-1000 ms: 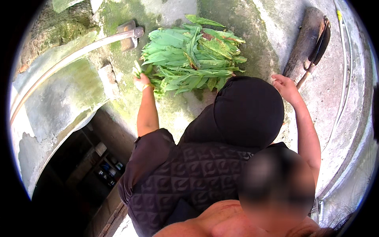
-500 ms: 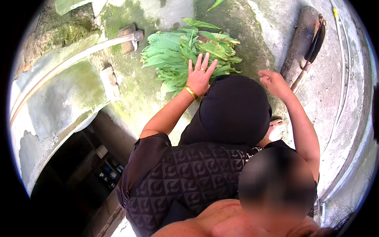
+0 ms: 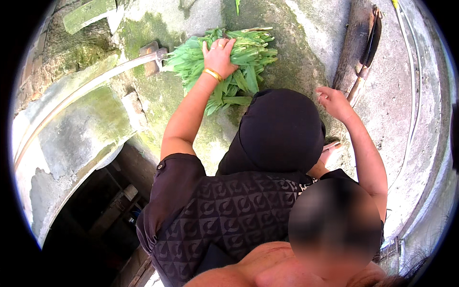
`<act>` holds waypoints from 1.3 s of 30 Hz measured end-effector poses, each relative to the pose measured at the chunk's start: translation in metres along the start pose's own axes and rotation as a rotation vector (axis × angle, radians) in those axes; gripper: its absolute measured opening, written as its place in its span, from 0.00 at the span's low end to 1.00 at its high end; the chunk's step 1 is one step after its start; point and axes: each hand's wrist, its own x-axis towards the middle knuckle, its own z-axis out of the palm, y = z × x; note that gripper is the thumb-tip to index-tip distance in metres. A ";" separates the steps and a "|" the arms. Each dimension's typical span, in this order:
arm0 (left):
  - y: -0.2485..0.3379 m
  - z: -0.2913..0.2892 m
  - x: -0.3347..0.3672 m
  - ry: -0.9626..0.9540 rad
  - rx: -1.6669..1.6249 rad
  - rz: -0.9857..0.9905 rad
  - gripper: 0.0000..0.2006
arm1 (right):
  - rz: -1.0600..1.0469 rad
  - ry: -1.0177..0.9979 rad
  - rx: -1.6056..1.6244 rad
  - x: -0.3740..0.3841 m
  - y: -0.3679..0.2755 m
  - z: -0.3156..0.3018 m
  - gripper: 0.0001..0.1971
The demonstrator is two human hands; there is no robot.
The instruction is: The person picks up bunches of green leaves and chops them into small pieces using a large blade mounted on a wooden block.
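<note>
A thick heap of long green leaves (image 3: 248, 55) lies on the mossy concrete ahead of me, pale stems pointing right. My left hand (image 3: 220, 56), with a gold bangle at the wrist and a ring, presses onto the heap, its fingers bent over and gripping the upper leaves. To the right of my dark-clothed knee (image 3: 282, 131), my right hand (image 3: 334, 103) hangs above the ground. Its fingers are loosely bent with a gap at the thumb, and I see nothing between them. A long dark blade (image 3: 373, 40) rests along a weathered wooden log (image 3: 354, 45) beyond it.
At the left, a long-handled hoe (image 3: 152, 57) has its head close to the leaves. A loose leaf (image 3: 237, 6) lies at the far edge. Pale hoses (image 3: 415, 71) run along the right wall. A sandalled foot (image 3: 330, 150) shows beside the knee; a dark recess (image 3: 95, 210) opens lower left.
My left hand has moved left and farther away, and its spread fingers have bent onto the leaves. The heap has shifted and now shows fresher green leaves on top. My right hand has barely moved.
</note>
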 end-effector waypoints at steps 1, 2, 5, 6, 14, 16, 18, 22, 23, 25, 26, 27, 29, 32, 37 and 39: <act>-0.002 -0.009 0.004 -0.055 -0.010 -0.009 0.43 | 0.015 -0.006 0.005 -0.002 0.001 0.000 0.17; -0.003 -0.015 0.005 -0.026 -0.055 -0.006 0.35 | 0.031 -0.012 0.009 -0.003 0.003 0.000 0.17; -0.015 -0.023 0.005 0.036 -0.049 0.112 0.34 | 0.025 -0.012 0.003 -0.005 0.009 0.000 0.17; -0.018 -0.024 0.007 -0.029 -0.076 0.093 0.33 | 0.019 -0.007 -0.001 -0.006 0.011 0.001 0.17; -0.022 -0.075 -0.017 0.148 -0.113 0.172 0.35 | -0.024 -0.056 0.100 -0.001 -0.001 0.002 0.20; -0.003 -0.109 -0.020 0.019 -0.242 0.047 0.35 | -0.091 -0.044 0.230 0.007 -0.010 0.007 0.24; 0.009 -0.120 -0.023 0.056 -0.375 0.054 0.34 | -0.202 -0.023 0.421 0.016 -0.031 0.014 0.33; 0.047 -0.127 -0.010 0.004 -0.483 0.073 0.38 | -0.349 -0.007 1.003 0.045 -0.088 0.030 0.50; 0.062 -0.124 -0.002 0.013 -0.531 0.112 0.40 | -0.374 0.008 1.131 0.048 -0.099 0.030 0.52; 0.094 -0.122 0.006 0.027 -0.612 0.172 0.43 | -0.445 -0.059 1.345 0.049 -0.115 0.027 0.47; 0.100 -0.099 0.014 0.092 -0.666 0.308 0.47 | -0.279 -0.237 1.399 0.045 -0.114 0.018 0.40; 0.114 -0.096 0.021 -0.087 -0.738 0.244 0.52 | -0.363 -0.077 1.422 0.051 -0.110 0.021 0.34; 0.104 -0.060 0.039 -0.081 -0.619 0.471 0.55 | -0.311 -0.031 1.319 0.042 -0.107 0.005 0.34; 0.118 -0.070 0.048 -0.473 -0.900 0.592 0.60 | -0.414 0.225 1.267 0.041 -0.101 0.007 0.31; 0.102 -0.069 0.064 -0.896 -1.093 0.638 0.61 | -0.373 0.096 1.512 0.041 -0.087 0.011 0.24; 0.096 -0.053 0.061 -0.847 -1.201 0.755 0.60 | -0.324 0.061 1.554 0.041 -0.079 0.013 0.25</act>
